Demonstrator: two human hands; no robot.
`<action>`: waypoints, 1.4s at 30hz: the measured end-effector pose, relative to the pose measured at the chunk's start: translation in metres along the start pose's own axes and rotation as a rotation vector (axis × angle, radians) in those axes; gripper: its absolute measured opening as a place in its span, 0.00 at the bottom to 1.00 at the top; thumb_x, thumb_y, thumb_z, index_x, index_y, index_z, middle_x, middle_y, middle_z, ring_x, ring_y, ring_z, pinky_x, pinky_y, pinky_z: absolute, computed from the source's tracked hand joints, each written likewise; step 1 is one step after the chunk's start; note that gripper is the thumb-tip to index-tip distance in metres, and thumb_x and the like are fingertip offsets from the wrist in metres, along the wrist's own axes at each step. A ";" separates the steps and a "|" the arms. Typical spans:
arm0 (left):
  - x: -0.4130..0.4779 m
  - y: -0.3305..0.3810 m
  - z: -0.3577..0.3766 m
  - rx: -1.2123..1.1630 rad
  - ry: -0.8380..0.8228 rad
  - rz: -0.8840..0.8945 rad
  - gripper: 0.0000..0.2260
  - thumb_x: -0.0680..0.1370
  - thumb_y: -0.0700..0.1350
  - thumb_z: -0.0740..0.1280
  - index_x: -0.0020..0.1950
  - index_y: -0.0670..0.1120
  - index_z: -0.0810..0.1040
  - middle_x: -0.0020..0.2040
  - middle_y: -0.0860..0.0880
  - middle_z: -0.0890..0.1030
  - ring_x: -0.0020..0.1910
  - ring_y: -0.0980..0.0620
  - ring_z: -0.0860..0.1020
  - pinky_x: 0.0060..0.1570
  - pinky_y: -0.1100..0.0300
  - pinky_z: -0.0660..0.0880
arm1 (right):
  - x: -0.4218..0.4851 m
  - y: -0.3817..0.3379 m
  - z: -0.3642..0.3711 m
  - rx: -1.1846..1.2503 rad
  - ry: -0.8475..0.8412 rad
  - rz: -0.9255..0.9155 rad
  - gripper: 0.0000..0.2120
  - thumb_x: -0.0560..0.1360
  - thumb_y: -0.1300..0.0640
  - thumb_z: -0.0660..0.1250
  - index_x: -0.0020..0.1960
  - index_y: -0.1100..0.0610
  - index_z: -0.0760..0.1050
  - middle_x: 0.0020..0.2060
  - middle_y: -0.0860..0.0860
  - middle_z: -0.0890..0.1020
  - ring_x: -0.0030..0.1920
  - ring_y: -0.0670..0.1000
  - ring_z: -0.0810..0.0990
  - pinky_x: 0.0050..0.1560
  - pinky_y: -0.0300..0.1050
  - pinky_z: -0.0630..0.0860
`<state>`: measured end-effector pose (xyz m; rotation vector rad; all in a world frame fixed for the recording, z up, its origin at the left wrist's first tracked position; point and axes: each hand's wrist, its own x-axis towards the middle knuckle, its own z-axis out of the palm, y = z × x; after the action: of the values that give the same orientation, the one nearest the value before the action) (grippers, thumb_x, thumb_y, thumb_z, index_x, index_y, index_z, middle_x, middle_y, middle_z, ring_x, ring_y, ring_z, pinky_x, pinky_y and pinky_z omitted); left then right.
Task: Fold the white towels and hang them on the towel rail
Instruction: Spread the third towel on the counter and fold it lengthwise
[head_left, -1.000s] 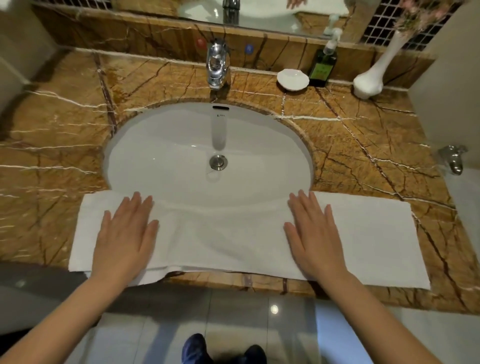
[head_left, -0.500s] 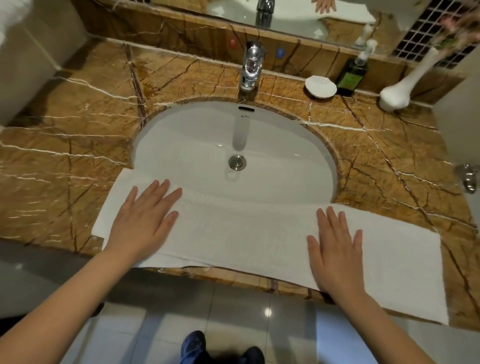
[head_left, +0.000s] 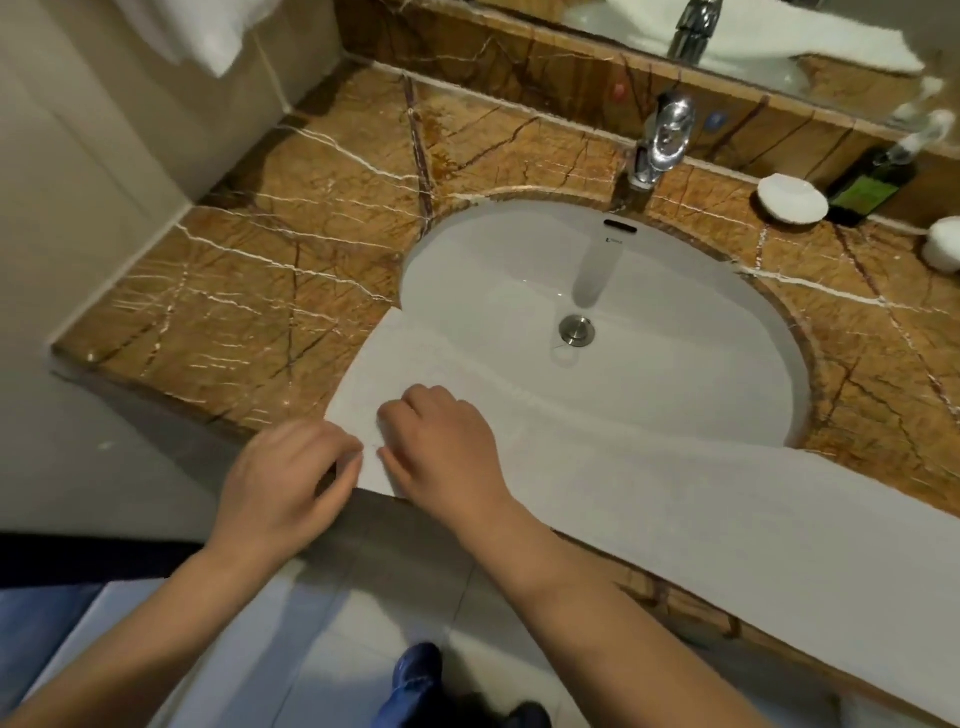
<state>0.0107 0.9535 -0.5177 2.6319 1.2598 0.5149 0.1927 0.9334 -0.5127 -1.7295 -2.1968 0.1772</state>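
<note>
White towel (head_left: 675, 493): one, already folded into a long band, lay along the front edge of the marble counter (head_left: 260, 291), its far edge sagging over the front rim of the sink (head_left: 519, 249) and its left end at the counter's lip. Change noted: half a second before, both palms were spread flat and well apart on the band; now both had gathered at its left end, close beside each other. Right hand (head_left: 441, 452): one, fingers curled, knuckles up, pinching the fabric near the end. Left hand (head_left: 291, 483): one, fingers curled at the near-left corner; motion blur left it unclear whether it actually held cloth. Judgement: smoothing was finished, and the end was being taken up, either for a crosswise fold or for lifting toward the rail. Second white towel (head_left: 197, 26): one, hanging at upper left, partly in view. Also listed: one tap (head_left: 670, 135), one soap dish (head_left: 792, 200), one bottle (head_left: 867, 187), one vase (head_left: 943, 244) cut by the frame.
</note>
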 end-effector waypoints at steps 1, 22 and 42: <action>-0.007 -0.005 0.002 0.017 -0.006 0.054 0.11 0.76 0.48 0.62 0.46 0.45 0.82 0.44 0.49 0.82 0.44 0.47 0.80 0.43 0.52 0.74 | 0.003 -0.001 0.004 -0.033 0.012 0.002 0.10 0.70 0.52 0.71 0.45 0.57 0.77 0.40 0.54 0.77 0.39 0.57 0.75 0.32 0.45 0.61; -0.007 -0.046 0.019 0.041 0.097 0.322 0.12 0.72 0.38 0.71 0.55 0.44 0.83 0.55 0.47 0.83 0.52 0.47 0.81 0.55 0.53 0.74 | 0.028 -0.005 0.020 0.088 0.139 0.078 0.05 0.75 0.57 0.69 0.46 0.58 0.80 0.40 0.54 0.80 0.39 0.56 0.78 0.34 0.50 0.75; -0.012 -0.071 -0.002 0.052 0.114 0.123 0.09 0.77 0.48 0.66 0.49 0.46 0.84 0.47 0.47 0.84 0.47 0.46 0.80 0.48 0.52 0.75 | 0.013 -0.018 0.026 -0.014 0.093 -0.108 0.03 0.73 0.59 0.69 0.42 0.58 0.79 0.35 0.54 0.76 0.33 0.56 0.73 0.28 0.47 0.69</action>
<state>-0.0480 0.9888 -0.5400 2.7715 1.1621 0.6690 0.1645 0.9442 -0.5295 -1.5884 -2.2208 0.0539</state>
